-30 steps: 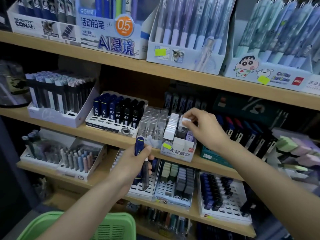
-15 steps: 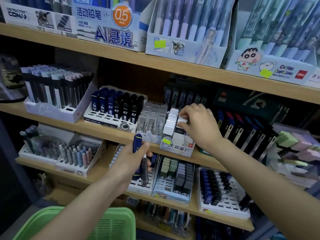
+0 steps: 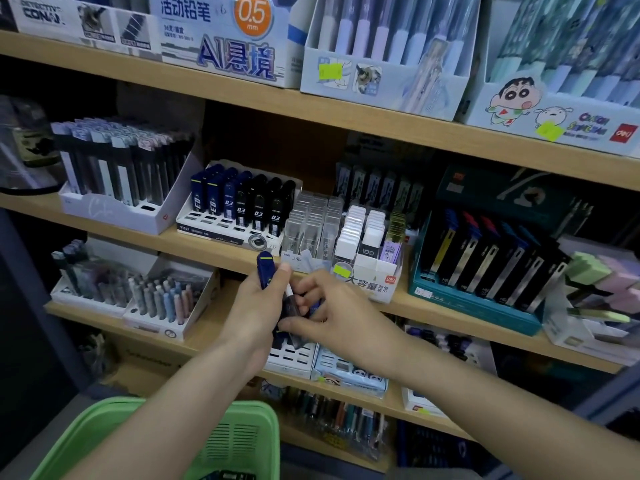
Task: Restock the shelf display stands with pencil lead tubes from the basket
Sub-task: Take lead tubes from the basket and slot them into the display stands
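My left hand (image 3: 254, 308) grips a small bunch of lead tubes in front of the middle shelf; a dark blue tube (image 3: 266, 270) sticks up above my thumb. My right hand (image 3: 334, 315) has come to the bunch and pinches a dark, clear-bodied tube (image 3: 292, 306) from it. Behind them stands the white stand of blue and black 0.3 tubes (image 3: 242, 206), with empty slots along its front. To its right is the white-capped tube box (image 3: 369, 258). The green basket (image 3: 166, 441) sits low at the bottom, under my left forearm.
Wooden shelves (image 3: 346, 126) hold several display boxes: grey tubes (image 3: 114, 178) at left, clear cases (image 3: 313, 226), a teal box of black tubes (image 3: 485, 268) at right, pastel tubes (image 3: 166, 303) lower left. Pen boxes line the top shelf.
My right hand left the white-capped tube box and dropped down-left to the bunch in my left hand. My left hand stayed about where it was.
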A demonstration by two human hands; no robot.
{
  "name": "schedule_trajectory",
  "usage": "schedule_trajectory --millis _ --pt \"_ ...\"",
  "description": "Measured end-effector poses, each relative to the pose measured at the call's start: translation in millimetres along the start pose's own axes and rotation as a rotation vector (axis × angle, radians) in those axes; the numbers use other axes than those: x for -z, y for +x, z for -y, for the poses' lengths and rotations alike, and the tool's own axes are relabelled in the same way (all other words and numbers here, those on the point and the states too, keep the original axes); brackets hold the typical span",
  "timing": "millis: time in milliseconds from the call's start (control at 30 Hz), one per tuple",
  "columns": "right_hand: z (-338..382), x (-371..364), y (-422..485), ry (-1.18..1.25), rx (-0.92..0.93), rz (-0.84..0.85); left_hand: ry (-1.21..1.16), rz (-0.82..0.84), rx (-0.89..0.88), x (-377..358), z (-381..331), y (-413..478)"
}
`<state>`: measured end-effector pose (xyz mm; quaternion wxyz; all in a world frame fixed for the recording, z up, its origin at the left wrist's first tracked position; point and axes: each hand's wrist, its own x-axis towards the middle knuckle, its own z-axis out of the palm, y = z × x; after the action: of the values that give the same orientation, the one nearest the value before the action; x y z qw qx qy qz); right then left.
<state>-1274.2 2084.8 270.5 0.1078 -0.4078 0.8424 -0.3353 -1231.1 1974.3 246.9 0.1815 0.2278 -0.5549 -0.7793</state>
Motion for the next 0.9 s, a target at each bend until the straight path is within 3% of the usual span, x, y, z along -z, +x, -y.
schedule_trajectory --millis 300,433,533,700,900 --pt "-9 13 2 0.015 -0.1 0.089 0.075 0.039 -0.03 1 0 -5" --pt "-16 30 -5 0.072 -0.152 0.052 0.142 0.078 -0.036 2 -3 -5" --pt "-17 51 -8 0.086 -0.16 -0.049 0.243 0.077 -0.041 6 -4 -4" --pt "-20 86 2 0.127 -0.052 -0.36 0.39 0.162 -0.003 2 -1 -2" --pt "-34 99 24 -0.112 0.047 -0.535 0.14 0.154 0.175 -11 1 3"
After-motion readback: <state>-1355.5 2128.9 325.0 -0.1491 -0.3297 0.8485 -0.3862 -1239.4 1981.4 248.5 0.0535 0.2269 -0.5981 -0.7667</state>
